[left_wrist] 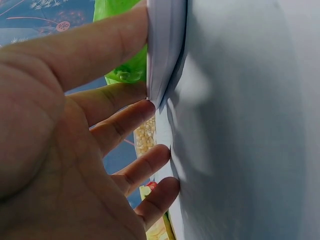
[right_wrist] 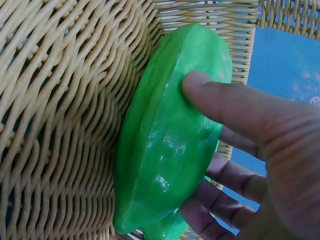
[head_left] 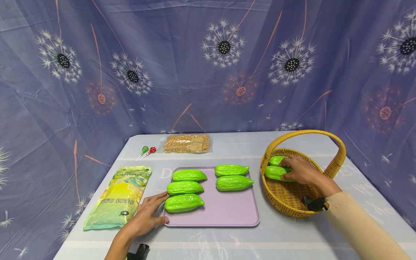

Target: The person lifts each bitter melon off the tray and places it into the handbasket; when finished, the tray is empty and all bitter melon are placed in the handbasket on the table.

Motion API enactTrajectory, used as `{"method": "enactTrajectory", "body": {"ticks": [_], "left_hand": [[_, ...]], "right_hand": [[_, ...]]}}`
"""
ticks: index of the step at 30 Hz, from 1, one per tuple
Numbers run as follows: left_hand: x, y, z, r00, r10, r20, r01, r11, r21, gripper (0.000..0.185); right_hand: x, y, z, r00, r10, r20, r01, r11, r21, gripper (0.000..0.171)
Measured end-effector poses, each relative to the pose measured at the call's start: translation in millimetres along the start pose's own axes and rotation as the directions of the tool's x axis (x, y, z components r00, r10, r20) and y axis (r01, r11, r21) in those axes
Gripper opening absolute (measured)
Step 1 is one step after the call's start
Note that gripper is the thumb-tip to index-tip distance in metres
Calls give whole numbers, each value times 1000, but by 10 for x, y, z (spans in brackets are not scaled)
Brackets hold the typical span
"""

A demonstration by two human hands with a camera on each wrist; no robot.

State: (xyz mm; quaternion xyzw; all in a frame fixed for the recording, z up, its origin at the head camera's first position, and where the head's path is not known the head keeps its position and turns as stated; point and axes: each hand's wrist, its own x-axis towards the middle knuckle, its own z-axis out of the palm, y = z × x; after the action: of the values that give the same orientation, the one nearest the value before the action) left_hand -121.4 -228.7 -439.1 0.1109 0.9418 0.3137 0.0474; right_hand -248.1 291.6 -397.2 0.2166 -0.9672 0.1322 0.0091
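1. the right hand (head_left: 300, 170) is inside the wicker basket (head_left: 286, 202), fingers and thumb curled round a green gourd (right_wrist: 170, 145) lying against the basket wall.
2. a second gourd (head_left: 276, 160) lies just behind it in the basket.
3. the left hand (head_left: 146, 213) rests flat with relaxed fingers on the tabletop (head_left: 286, 234), fingertips touching the left edge of the purple tray (head_left: 227, 213).
4. five gourds lie on the tray; the nearest gourd (head_left: 183, 203) is just beside the left fingers.

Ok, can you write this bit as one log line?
right hand: grips gourd in basket | left hand: steadies tray edge | five gourds on tray
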Motion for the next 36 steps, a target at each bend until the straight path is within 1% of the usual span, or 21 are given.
{"method": "enactTrajectory", "body": {"ticks": [7,15,29,36], "left_hand": [[5,1,-12,1000,-4,1,4,1000,7,72],[18,-10,-9,1000,-15,3,15,1000,8,72],[16,8,-2,1000,-16,6,16,1000,7,72],[22,-6,3,1000,-18,4,18,1000,15,72]], "right_hand": [[-5,4,2,1000,17,-6,-17,1000,19,41],[6,14,18,1000,1,-2,-1,999,36,38],[8,16,21,1000,5,-15,-4,996,92,43],[-1,11,-7,1000,-6,0,6,997,72,42]]}}
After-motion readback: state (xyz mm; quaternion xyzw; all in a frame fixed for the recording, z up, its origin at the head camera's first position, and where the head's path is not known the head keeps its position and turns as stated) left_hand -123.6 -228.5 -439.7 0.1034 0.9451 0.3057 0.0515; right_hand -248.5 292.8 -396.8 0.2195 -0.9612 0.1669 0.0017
